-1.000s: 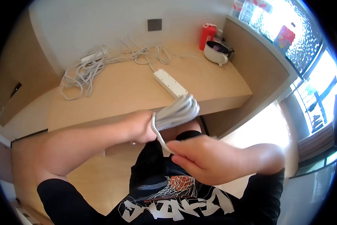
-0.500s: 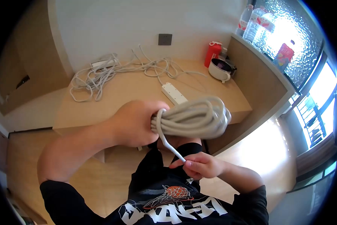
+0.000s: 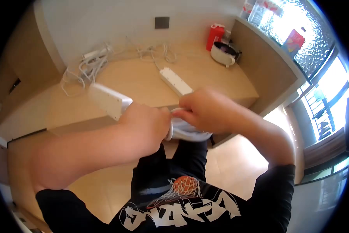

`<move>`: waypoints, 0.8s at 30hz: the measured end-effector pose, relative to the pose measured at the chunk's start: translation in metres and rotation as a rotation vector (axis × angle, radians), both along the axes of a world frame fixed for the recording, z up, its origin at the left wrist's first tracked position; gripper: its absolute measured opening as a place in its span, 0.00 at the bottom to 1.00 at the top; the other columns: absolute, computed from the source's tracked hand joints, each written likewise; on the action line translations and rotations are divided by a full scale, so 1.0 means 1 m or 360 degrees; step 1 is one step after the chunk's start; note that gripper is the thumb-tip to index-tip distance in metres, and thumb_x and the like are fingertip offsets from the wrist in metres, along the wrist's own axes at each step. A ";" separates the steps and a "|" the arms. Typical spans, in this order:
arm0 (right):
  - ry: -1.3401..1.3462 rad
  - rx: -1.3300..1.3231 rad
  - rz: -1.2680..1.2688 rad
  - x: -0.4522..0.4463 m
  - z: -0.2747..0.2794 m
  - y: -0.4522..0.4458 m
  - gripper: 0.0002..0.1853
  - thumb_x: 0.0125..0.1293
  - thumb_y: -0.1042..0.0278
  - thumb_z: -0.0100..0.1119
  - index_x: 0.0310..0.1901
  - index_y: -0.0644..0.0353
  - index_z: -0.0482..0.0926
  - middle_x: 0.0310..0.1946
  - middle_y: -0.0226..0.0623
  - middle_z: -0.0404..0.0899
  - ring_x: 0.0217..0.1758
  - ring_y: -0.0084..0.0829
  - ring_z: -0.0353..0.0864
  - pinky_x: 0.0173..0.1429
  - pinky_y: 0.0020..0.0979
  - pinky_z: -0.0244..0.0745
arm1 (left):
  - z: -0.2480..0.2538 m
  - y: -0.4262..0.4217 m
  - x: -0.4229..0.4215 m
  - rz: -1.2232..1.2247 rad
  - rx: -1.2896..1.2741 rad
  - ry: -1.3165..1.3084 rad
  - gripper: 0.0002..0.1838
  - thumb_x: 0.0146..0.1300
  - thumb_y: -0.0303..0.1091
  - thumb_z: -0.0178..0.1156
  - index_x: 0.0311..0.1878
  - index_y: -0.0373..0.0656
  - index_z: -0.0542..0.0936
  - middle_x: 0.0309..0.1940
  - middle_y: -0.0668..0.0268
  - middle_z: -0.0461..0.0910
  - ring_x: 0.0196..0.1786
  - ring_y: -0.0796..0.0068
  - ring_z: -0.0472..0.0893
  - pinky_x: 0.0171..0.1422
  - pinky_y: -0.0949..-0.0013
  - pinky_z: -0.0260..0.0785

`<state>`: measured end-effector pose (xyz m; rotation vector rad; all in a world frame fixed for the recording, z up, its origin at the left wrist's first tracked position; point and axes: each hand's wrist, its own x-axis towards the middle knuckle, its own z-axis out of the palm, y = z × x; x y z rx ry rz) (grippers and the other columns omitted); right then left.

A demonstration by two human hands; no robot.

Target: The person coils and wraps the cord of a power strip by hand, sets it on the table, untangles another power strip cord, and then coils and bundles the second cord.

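Seated at a pale wood-topped desk (image 3: 225, 86), a person in a black T-shirt (image 3: 182, 211) printed with an orange basketball and net works with both hands on a thick grey-white coil of cable (image 3: 188, 134) held above the lap, just off the desk's front edge. The left hand (image 3: 148, 123) is clenched round one end of the coil, a single white turn showing beside its fingers; a white rectangular plastic power strip (image 3: 109, 101) juts out past the knuckles, its contact with the fist hidden. The right hand (image 3: 208, 110), thumb and fingers drawn together, grips the same cable against the left fist, the exact strand obscured. Beyond, a second white power strip (image 3: 174, 80) lies slanted on the desk, right of a loose grey-white cable tangle (image 3: 93, 69). A red container (image 3: 214, 38) stands behind a round white pot (image 3: 222, 57) at the right.
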<state>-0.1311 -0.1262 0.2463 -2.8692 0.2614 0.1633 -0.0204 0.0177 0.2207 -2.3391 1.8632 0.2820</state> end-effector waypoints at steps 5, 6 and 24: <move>-0.0586 0.0305 -0.0086 -0.013 -0.023 0.018 0.17 0.70 0.66 0.50 0.51 0.73 0.70 0.28 0.57 0.79 0.36 0.56 0.81 0.41 0.48 0.76 | 0.005 -0.026 0.033 0.0125 -0.0489 -0.0119 0.28 0.50 0.30 0.63 0.58 0.39 0.75 0.31 0.53 0.84 0.39 0.52 0.84 0.42 0.53 0.76; -0.0860 0.0171 -0.0034 -0.013 -0.038 0.020 0.21 0.68 0.70 0.50 0.58 0.74 0.64 0.30 0.57 0.80 0.35 0.55 0.81 0.40 0.46 0.77 | 0.008 -0.029 0.037 0.0135 -0.0572 -0.0088 0.31 0.48 0.30 0.63 0.61 0.42 0.73 0.31 0.53 0.83 0.38 0.51 0.84 0.41 0.53 0.76; -0.2010 0.0566 0.0423 -0.003 -0.093 0.007 0.20 0.57 0.84 0.67 0.53 0.68 0.79 0.33 0.42 0.84 0.30 0.27 0.82 0.35 0.26 0.75 | -0.013 -0.003 0.037 0.0042 -0.1387 0.1095 0.28 0.49 0.29 0.71 0.55 0.47 0.74 0.40 0.59 0.84 0.45 0.59 0.84 0.50 0.62 0.75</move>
